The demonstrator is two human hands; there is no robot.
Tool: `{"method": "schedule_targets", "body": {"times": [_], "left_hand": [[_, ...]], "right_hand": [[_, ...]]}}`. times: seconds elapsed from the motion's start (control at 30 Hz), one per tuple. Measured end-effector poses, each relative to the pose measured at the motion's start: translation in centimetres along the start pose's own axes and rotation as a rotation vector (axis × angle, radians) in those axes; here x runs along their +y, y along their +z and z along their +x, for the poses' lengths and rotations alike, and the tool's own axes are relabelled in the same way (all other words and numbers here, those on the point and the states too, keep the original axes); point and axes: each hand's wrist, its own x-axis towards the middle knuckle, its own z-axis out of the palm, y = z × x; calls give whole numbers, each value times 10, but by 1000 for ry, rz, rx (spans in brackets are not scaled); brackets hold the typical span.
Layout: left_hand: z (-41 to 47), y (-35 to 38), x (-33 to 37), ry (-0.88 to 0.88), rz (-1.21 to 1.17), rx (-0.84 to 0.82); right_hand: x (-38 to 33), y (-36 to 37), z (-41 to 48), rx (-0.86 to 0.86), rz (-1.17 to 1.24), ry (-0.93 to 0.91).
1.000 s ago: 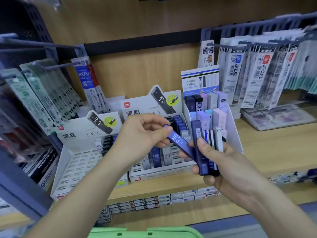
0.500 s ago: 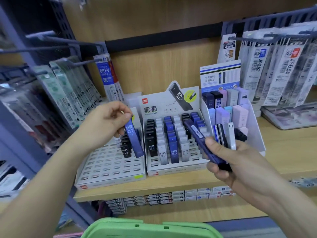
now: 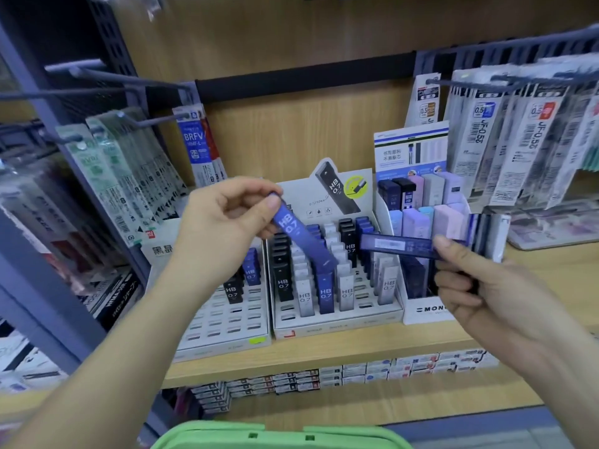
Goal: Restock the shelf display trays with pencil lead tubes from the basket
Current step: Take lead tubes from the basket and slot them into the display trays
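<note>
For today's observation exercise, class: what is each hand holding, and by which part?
The left hand pinches a blue HB 0.7 tube by its upper end. The right hand grips a bunch of tubes, mostly by their lower parts.

Has carried the slim blue plastic lead tube in the left hand from left of centre to mid-frame, lower end at the blue column of the middle white cardboard tray. Has swung the dark blue tube in the right hand from slanted to near level (tip pointing left).
</note>
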Motion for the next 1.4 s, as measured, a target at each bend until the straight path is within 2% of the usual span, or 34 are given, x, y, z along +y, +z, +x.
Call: {"method": "schedule_targets", "body": {"times": [0.1, 0.33, 0.43, 0.6, 0.7, 0.8, 1.07, 1.27, 1.33, 1.4], "left_hand": [[8, 29, 4, 8, 10, 18], [35, 79, -26, 42, 473, -158], [32, 89, -34, 43, 569, -251], [28, 92, -32, 27, 541, -254], [21, 91, -28, 20, 525, -327], [12, 92, -28, 48, 619, -415], [6, 98, -22, 161, 760, -475], [-4, 100, -26, 124, 842, -468], [-5, 94, -23, 81, 775, -427], [-5, 87, -17, 10, 534, -325]], "right_hand": [[-5, -11, 4, -25, 86, -6], [-9, -26, 10, 75, 120, 18], [-9, -28, 10, 73, 99, 3], [-9, -32, 14, 50, 96, 28], [-7, -34, 15, 35, 94, 37], [-6, -34, 16, 26, 90, 44], [-2, -27, 11, -3, 10, 36], [1, -20, 8, -11, -13, 20], [3, -15, 6, -13, -60, 19], [6, -11, 3, -32, -102, 26]]}}
